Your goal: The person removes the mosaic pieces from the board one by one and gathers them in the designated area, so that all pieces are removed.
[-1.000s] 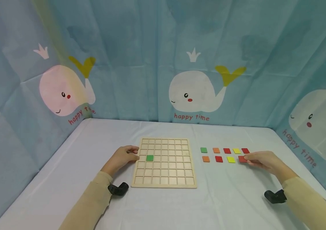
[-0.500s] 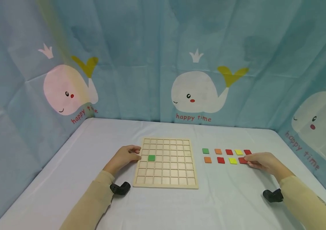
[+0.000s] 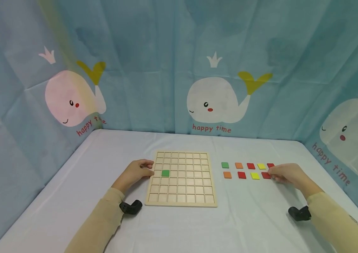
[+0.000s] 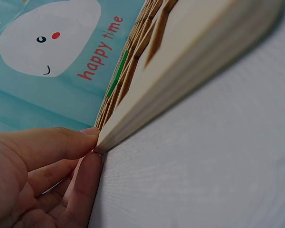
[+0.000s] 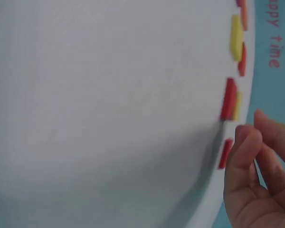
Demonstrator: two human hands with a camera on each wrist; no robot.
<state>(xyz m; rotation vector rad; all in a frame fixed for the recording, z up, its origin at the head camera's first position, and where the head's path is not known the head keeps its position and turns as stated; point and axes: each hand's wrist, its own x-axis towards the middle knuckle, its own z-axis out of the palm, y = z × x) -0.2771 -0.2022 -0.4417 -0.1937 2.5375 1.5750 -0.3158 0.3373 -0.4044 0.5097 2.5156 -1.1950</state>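
Note:
A square wooden grid board (image 3: 182,205) lies on the white table, with one green tile (image 3: 165,173) in a cell toward its left side. My left hand (image 3: 136,173) pinches the board's left edge between thumb and fingers, as the left wrist view shows close up. To the right of the board, my right hand (image 3: 289,174) hovers beside the front-row red tile (image 3: 265,175) at the row's right end. In the right wrist view its fingers (image 5: 244,147) are bent with nothing between them, apart from that red tile (image 5: 229,99). Another red tile (image 3: 270,165) lies just behind.
Two rows of tiles lie right of the board: green (image 3: 225,165), orange (image 3: 239,165), red (image 3: 251,166) and yellow (image 3: 261,166) behind; orange (image 3: 227,175), red (image 3: 241,175) and yellow (image 3: 255,176) in front. A blue whale-print curtain (image 3: 153,102) stands around the table.
My right hand has let go of the front-right red tile and risen slightly off it; the tile stays lying on the table. The left hand keeps its place at the board.

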